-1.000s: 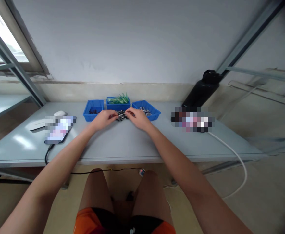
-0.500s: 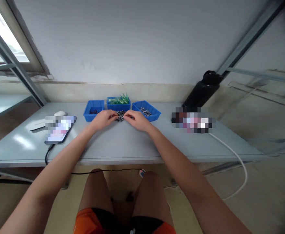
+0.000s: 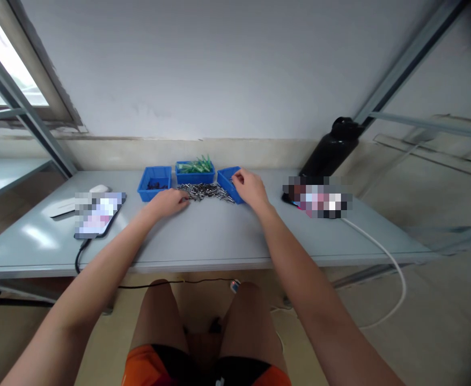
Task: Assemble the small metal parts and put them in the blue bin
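Observation:
A spread of small dark and silvery pieces (image 3: 205, 191) lies on the grey table (image 3: 207, 236). My left hand (image 3: 170, 202) rests at the left end of this spread, its fingers bent; whether it holds a piece is too small to tell. My right hand (image 3: 250, 187) is over the right blue bin (image 3: 224, 176), fingertips pinched together at the silvery pieces inside, which it mostly hides. Green pieces (image 3: 197, 165) fill the middle blue bin (image 3: 195, 178). The left blue bin (image 3: 141, 190) holds small dark pieces (image 3: 157, 185).
On the left lie a phone (image 3: 101, 214) with a black cable and a white rounded object (image 3: 100, 188). At the right are a black bottle (image 3: 332, 147) and a device (image 3: 319, 201) with a white cable. A wall (image 3: 203, 80) rises behind the table.
My hands have come apart. The right one has moved right to the right bin, the left one slightly left, and the spread of pieces between them is now in full view.

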`<control>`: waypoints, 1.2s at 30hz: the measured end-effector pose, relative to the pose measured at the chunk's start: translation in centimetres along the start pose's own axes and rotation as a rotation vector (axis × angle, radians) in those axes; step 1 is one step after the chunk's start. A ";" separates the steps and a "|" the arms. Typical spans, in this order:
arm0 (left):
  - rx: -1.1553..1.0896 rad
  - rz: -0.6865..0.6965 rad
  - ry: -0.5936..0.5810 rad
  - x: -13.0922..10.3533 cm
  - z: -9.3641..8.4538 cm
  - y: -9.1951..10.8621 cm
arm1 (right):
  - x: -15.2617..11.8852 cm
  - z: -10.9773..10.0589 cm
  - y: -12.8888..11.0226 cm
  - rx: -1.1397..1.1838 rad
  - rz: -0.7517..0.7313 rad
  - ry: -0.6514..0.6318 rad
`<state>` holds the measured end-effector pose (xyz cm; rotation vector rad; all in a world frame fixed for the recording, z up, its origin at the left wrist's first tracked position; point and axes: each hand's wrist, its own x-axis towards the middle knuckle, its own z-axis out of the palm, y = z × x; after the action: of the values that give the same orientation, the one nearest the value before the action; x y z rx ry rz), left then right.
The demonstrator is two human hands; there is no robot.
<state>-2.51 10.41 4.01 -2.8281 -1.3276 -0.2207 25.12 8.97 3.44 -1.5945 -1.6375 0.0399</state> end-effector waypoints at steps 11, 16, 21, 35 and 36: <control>0.010 -0.078 0.027 0.0 0.1 0.4 | 0.0 0.4 0.6 -0.041 0.069 0.014; 0.024 -0.061 0.016 0.0 0.1 0.8 | 0.0 0.1 0.7 -0.084 0.033 0.042; 0.040 -0.038 0.017 0.0 0.4 0.7 | 0.0 -0.1 -0.6 0.053 -0.097 0.037; 0.119 -0.036 0.056 0.1 1.1 2.9 | -1.6 1.6 -3.6 0.237 -0.313 -0.185; 0.120 -0.043 0.063 0.1 1.2 2.7 | -1.6 1.6 -3.7 0.240 -0.311 -0.188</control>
<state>-0.25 8.83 3.00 -2.6738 -1.3418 -0.2213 21.02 7.75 3.58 -1.1725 -1.9303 0.2206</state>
